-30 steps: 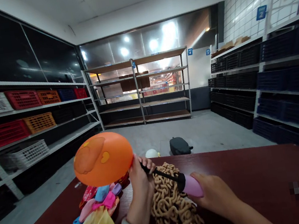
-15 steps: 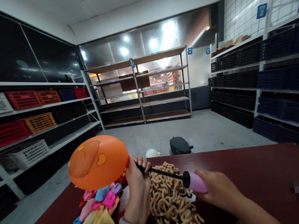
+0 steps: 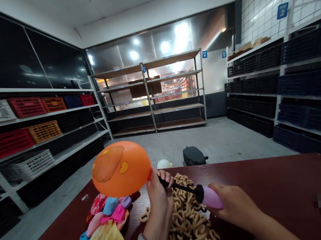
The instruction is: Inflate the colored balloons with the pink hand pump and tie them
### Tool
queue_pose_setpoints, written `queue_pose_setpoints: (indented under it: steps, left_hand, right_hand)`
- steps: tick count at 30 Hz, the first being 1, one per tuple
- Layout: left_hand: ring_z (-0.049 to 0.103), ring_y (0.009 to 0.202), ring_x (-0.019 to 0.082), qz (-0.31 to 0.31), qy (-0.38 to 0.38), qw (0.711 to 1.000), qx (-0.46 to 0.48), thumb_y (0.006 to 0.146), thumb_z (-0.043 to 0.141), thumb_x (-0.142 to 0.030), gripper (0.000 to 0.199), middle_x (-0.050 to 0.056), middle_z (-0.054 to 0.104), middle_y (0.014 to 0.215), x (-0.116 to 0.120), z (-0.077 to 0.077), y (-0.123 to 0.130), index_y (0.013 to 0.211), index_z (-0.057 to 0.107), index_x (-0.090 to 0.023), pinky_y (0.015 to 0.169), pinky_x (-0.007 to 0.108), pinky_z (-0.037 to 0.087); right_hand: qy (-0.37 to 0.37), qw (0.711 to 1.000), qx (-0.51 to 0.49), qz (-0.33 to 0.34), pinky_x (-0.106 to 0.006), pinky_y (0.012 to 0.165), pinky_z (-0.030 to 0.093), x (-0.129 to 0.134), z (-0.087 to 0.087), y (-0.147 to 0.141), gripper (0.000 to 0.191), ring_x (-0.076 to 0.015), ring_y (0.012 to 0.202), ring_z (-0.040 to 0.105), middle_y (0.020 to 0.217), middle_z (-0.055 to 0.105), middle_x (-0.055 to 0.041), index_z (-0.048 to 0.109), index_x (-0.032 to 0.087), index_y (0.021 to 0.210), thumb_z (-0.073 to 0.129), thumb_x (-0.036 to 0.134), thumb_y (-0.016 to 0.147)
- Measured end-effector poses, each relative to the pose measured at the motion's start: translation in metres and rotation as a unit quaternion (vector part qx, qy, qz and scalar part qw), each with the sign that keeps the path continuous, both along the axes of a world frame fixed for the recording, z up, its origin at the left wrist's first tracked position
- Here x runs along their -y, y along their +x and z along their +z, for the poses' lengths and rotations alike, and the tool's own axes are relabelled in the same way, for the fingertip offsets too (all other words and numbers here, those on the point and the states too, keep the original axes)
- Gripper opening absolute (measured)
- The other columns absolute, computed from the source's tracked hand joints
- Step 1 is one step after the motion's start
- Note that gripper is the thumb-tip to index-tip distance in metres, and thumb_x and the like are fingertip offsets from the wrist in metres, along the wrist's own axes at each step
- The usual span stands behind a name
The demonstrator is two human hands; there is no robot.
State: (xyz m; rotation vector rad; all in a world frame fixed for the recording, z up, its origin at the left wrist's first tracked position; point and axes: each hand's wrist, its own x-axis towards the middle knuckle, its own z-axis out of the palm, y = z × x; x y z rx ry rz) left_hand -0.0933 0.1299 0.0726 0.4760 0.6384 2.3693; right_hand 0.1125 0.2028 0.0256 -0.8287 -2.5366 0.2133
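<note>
An inflated orange balloon [image 3: 122,170] with a printed figure and hearts sticks out to the left of my left hand [image 3: 161,191]. That hand is closed around the balloon's neck and the black nozzle end of a hand balloon pump [image 3: 211,197]. My right hand [image 3: 233,205] grips the pump's pink end, and a short black rod spans the gap between the hands. Uninflated balloons [image 3: 109,221] in several colours lie piled on the table at the left. Below the pump is a heap of tan, curly rope-like pieces [image 3: 192,224], partly hidden by my left hand and wrist.
The dark red table [image 3: 280,182] fills the foreground. Past its far edge, a dark grey bag-like object [image 3: 193,155] and a pale round object [image 3: 163,164] are on the floor. Shelves with crates [image 3: 6,144] line both sides, and a bare rack [image 3: 149,97] stands at the back.
My left hand has moved right with the balloon, toward my right hand. Less of the pump's black rod shows between them. My right hand has hardly moved.
</note>
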Motion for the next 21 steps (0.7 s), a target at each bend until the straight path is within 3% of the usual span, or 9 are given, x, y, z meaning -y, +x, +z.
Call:
queue_pose_setpoints:
  steps: [9,21]
  left_hand:
    - [0.04,0.046,0.007,-0.061,0.0,0.998,-0.01,0.081,0.068,-0.039,0.037,-0.005,0.041,0.054,-0.011,-0.022,0.057,0.064,0.044,-0.017,0.044,0.02,0.033]
    - [0.037,0.04,0.007,-0.036,-0.01,0.999,-0.018,0.081,0.068,-0.041,0.04,-0.006,0.039,0.05,-0.006,-0.006,0.047,0.062,0.041,-0.018,0.038,0.02,0.027]
  right_hand:
    - [-0.045,0.999,-0.013,0.001,-0.029,0.058,0.03,0.013,0.006,-0.007,0.021,-0.0247,0.073,0.068,0.082,0.072,-0.0028,0.058,0.025,0.092,0.063,0.037,0.076]
    - [-0.073,0.997,-0.02,0.009,-0.027,0.058,0.033,0.024,0.018,-0.01,0.025,-0.0234,0.074,0.068,0.086,0.072,-0.0019,0.058,0.026,0.1,0.064,0.039,0.079]
